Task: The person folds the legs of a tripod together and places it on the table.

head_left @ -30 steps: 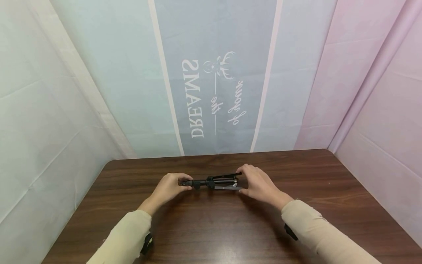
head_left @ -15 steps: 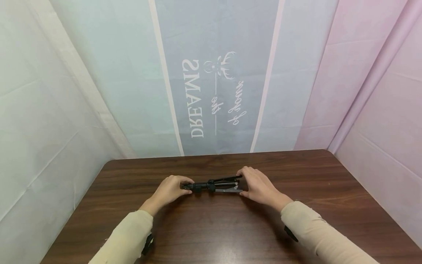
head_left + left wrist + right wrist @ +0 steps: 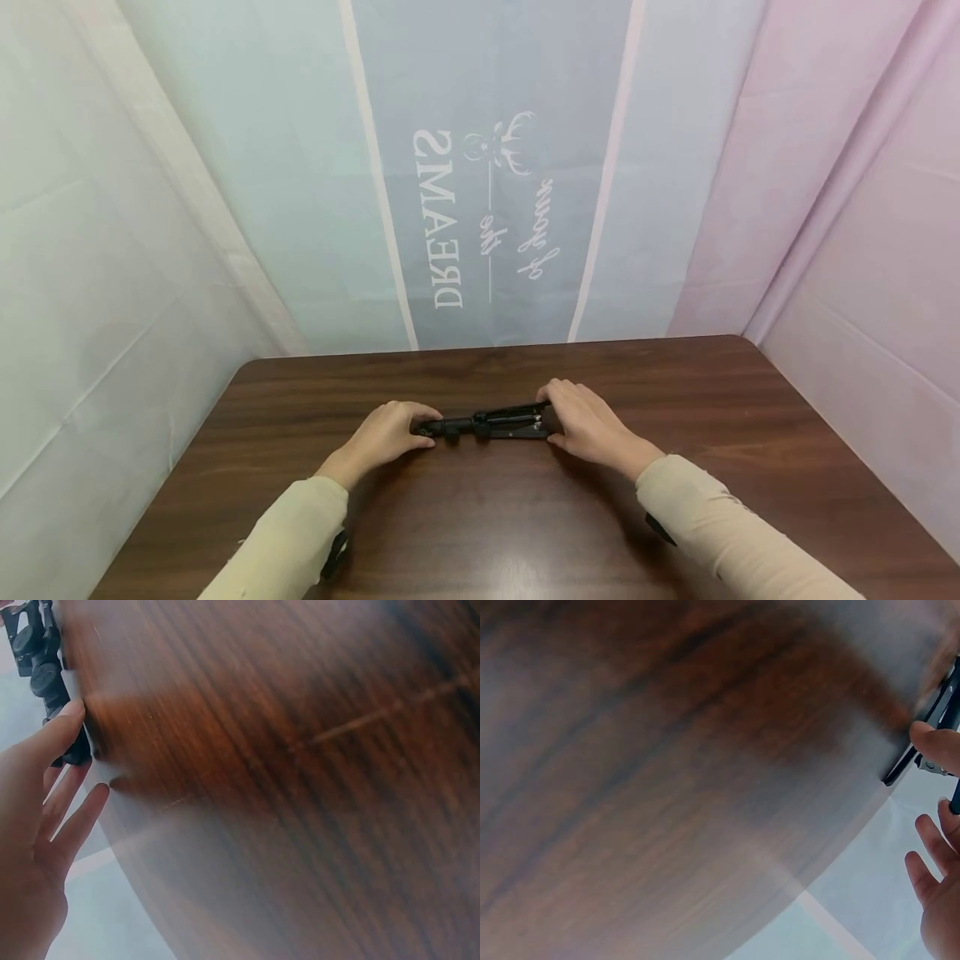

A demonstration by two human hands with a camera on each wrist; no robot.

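A small black tripod [image 3: 480, 424] lies sideways at the table's middle, its legs a little spread toward the right. At its head end on the left, my left hand [image 3: 386, 433] holds it between thumb and fingers. In the left wrist view the thumb lies over the tripod's dark end [image 3: 52, 686], while other fingers of the left hand [image 3: 37, 825] stretch past it. My right hand [image 3: 588, 425] grips the outer legs at their free ends. The right wrist view shows the right thumb against one leg [image 3: 900, 766], with some fingers of the right hand [image 3: 941, 900] extended.
The brown wood-grain table [image 3: 480, 517] has rounded far corners. Behind it hangs a pale blue and grey cloth backdrop [image 3: 487, 83] with mirrored lettering. Light cloth walls [image 3: 112, 250] stand on the left and right.
Both hands and the tripod have shifted slightly toward me and down. The legs look a little closer to the table surface; both hands keep their hold.
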